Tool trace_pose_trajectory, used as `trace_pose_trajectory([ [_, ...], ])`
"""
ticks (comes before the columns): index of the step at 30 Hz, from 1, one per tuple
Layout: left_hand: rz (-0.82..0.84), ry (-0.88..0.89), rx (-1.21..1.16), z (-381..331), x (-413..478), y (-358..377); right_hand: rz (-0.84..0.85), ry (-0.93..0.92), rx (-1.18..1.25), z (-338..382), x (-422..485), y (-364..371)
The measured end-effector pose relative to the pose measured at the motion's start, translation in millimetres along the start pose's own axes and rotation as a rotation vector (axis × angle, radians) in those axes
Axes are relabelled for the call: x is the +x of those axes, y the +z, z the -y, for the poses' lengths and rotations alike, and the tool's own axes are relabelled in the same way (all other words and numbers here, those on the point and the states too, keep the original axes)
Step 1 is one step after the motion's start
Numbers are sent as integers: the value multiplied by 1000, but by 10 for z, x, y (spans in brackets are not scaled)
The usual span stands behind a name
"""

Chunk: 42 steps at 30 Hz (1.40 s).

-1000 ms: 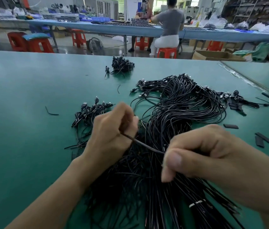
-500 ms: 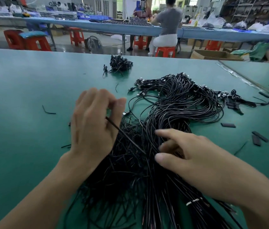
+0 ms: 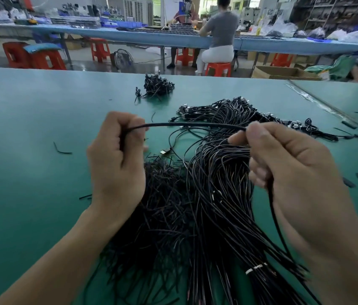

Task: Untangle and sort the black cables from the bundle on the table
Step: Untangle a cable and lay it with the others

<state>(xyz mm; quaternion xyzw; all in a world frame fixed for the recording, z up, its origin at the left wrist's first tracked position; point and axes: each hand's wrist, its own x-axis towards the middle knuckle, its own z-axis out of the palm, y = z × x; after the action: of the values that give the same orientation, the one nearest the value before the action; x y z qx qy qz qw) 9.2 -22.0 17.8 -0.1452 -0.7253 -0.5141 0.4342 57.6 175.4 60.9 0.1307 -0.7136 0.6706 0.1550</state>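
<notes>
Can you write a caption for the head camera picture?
Left hand and right hand hold one black cable over the tangled bundle on a green table.

I hold one black cable (image 3: 195, 124) taut between my hands above the green table (image 3: 30, 172). My left hand (image 3: 116, 164) is fisted round it and my right hand (image 3: 288, 168) pinches it at the thumb, the slack trailing down past my right wrist. The tangled bundle (image 3: 217, 194) lies beneath. A smaller heap (image 3: 157, 85) sits farther back. Beyond it, a person (image 3: 219, 29) sits on a red stool (image 3: 217, 68).
</notes>
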Motion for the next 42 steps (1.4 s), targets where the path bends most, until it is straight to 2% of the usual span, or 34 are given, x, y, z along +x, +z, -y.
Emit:
trace_pose_trajectory([
  [2, 116, 30, 29, -73, 13, -14, -111, 34, -1, -51, 23, -38],
  [6, 799, -234, -129, -231, -81, 17, -105, 82, 63, -92, 31, -38],
  [7, 920, -290, -186, -251, -104, 27, -89, 100, 61, -114, 33, -34],
  [10, 1072, -484, -447, -336, -135, 64, -63, 135, -105, -249, 43, -44],
  [13, 1045, -683, -804, -365, -134, 76, 98, 148, -437, -386, 37, -22],
  [14, 956, -719, -894, -350, -126, 89, 210, 181, -498, -408, 24, 3],
  [17, 553, -852, -1017, -266, -91, 158, 562, 275, -566, -396, -39, 93],
  [18, 441, -887, -1013, -219, -92, 182, 628, 277, -583, -381, -55, 108],
  [20, 329, -876, -914, -118, -115, 207, 682, 237, -617, -323, -72, 103],
  [22, 359, -763, -662, -63, -143, 196, 648, 153, -565, -247, -68, 94],
  [24, 556, -625, -459, -111, -181, 180, 498, 40, -492, -205, -53, 87],
  [26, 752, -568, -435, -204, -238, 200, 359, -7, -359, -188, -25, 74],
  [28, 810, -637, -468, -291, -244, 199, 276, -32, -249, -210, -5, 59],
  [29, 808, -660, -473, -307, -237, 187, 227, -63, -268, -221, 4, 52],
  [31, 827, -712, -527, -329, -197, 152, 146, -98, -288, -255, 11, 64],
  [34, 994, -900, -633, -364, -120, 82, 50, -75, -277, -313, 3, 88],
  [37, 1119, -982, -817, -380, -67, 31, 87, 28, -111, -326, 5, 99],
  [40, 1021, -1015, -1105, -399, -54, 35, 177, 83, -11, -326, 3, 128],
  [42, 870, -1006, -1231, -398, -78, 74, 215, 98, -100, -353, -10, 148],
])
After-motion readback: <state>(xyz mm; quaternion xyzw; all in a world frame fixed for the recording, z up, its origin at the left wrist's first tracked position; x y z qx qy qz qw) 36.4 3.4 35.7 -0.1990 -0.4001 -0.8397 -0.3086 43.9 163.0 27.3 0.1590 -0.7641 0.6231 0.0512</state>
